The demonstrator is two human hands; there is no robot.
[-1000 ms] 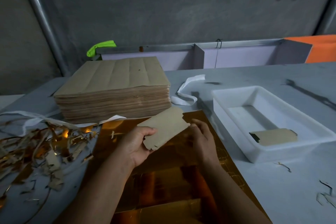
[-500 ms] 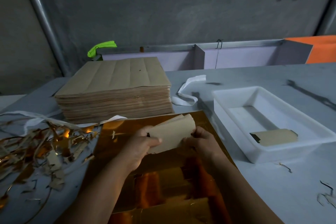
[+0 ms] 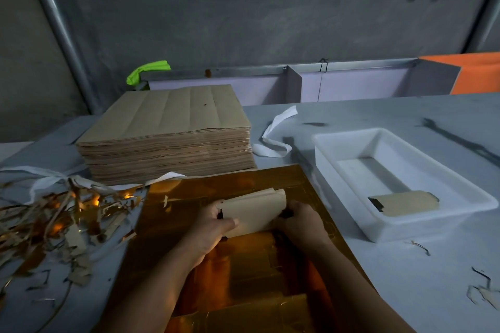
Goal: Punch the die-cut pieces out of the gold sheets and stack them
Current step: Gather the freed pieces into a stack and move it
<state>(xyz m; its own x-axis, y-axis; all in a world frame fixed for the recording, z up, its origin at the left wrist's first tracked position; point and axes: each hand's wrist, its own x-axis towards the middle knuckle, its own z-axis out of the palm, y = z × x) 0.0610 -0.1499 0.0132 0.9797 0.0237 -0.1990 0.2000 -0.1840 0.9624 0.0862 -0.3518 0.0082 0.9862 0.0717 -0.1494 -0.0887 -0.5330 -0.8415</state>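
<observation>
The grey table (image 3: 378, 121) carries the whole job; far left on it stands a tall stack of sheets (image 3: 167, 138), brown backs up, which I judge to be unpunched stock, so most of the work lies ahead. Just near of that stack lies the gold sheet (image 3: 238, 192) in hand, shiny face up; its die-cut lines show faintly at the far edge, and how many pieces remain in it I cannot tell. To the right, just beside the sheet, sits the white tray (image 3: 405, 227), well short of full. On the left is a scrap heap (image 3: 54, 219) of gold and brown trimmings, a sign that some sheets are already stripped. Above the middle of the gold sheet are the punched pieces (image 3: 254, 211), brown side up, seemingly more than one since two edges show at the far side; the left hand (image 3: 213, 227) grips their left end, thumb on top and fingers curled beneath; the right hand (image 3: 303, 222) grips the right end, fingers curled round it. A lone piece (image 3: 405, 203) lies flat in the tray's near end; the stacking has barely begun.
</observation>
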